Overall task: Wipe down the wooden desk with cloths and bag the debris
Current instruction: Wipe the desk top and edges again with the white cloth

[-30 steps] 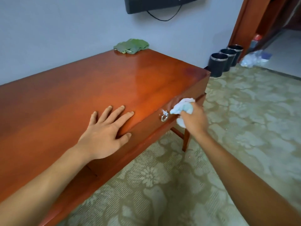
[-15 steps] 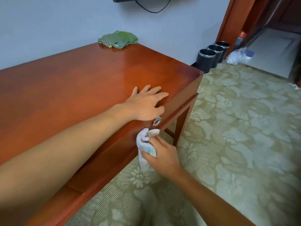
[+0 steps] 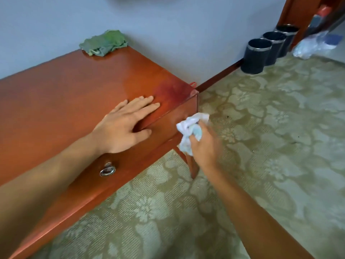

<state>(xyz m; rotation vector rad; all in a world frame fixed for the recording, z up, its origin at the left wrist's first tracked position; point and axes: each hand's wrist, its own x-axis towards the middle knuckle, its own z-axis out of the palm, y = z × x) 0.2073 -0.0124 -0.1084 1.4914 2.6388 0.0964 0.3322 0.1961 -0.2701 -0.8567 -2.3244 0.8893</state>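
Note:
The glossy wooden desk (image 3: 65, 94) runs from the left edge to a corner near the middle of the view. My left hand (image 3: 123, 126) lies flat on its top near the front edge, fingers straight, thumb over the edge. My right hand (image 3: 203, 144) grips a crumpled white and pale blue cloth (image 3: 190, 129) and holds it against the desk's front face close to the right corner. A green cloth (image 3: 103, 43) lies bunched at the desk's back edge by the wall. A metal ring pull (image 3: 107, 170) hangs on the drawer front below my left forearm.
Three black cylindrical bins (image 3: 258, 55) stand in a row along the wall at the right. A clear plastic bag (image 3: 310, 45) lies on the floor by the wooden door frame (image 3: 291, 14). Patterned carpet (image 3: 261, 146) covers the floor, with a few dark specks.
My right hand with the white cloth has swept right along the desk front, from below the ring pull to the right corner. My left hand slid right along the top.

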